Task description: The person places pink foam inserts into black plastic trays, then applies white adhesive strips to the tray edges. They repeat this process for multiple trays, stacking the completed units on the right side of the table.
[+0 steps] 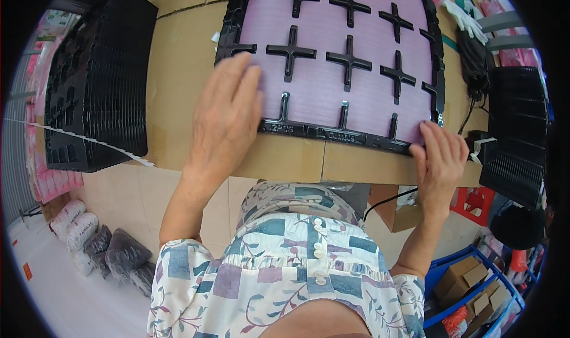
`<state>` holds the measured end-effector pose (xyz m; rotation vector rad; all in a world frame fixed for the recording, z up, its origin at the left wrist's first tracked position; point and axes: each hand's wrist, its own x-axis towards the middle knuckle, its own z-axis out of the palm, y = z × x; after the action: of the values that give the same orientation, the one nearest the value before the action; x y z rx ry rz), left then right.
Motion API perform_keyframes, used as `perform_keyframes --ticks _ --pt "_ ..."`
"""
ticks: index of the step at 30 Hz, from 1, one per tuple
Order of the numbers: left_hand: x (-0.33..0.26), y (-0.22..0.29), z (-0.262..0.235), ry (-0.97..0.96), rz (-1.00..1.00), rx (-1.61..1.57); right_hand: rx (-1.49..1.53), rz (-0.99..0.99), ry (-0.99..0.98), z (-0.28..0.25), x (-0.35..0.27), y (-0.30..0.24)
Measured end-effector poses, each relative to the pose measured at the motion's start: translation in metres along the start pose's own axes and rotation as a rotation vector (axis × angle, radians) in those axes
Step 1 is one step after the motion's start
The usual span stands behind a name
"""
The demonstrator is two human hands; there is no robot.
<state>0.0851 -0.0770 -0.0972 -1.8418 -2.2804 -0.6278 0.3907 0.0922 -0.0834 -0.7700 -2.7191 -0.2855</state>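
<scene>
Hands flattening pink sheet in black tray

I am pressing both hands flat, fingers spread and gripping nothing. My left hand (225, 115) is resting on the near-left corner of the black tray (332, 133) and its pink sheet (332, 82); my right hand (440, 157) is pressing the near-right rim. I judge even pressure is best. Stacked black trays (98, 82) are standing left of the tray, another stack (516, 136) and cables (475, 65) right, crowding its edge.
</scene>
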Motion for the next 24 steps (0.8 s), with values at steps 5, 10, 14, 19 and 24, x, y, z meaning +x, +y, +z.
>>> perform_keyframes --ticks 5,10,14,19,24 --pt "-0.014 -0.006 0.001 -0.132 0.069 -0.115 -0.021 0.014 -0.051 0.012 -0.027 0.008" --pt "-0.011 -0.01 -0.005 -0.159 0.114 -0.114 0.123 0.03 -0.037 0.008 -0.022 0.012" --pt "0.017 -0.014 -0.014 -0.133 0.083 -0.185 0.296 0.042 0.023 0.001 -0.007 0.021" --pt "0.075 -0.032 0.032 0.026 0.182 -0.133 0.212 -0.119 0.065 0.011 0.053 0.002" --pt "0.125 -0.052 0.043 0.074 0.207 -0.122 0.232 -0.198 0.087 0.015 0.069 0.005"
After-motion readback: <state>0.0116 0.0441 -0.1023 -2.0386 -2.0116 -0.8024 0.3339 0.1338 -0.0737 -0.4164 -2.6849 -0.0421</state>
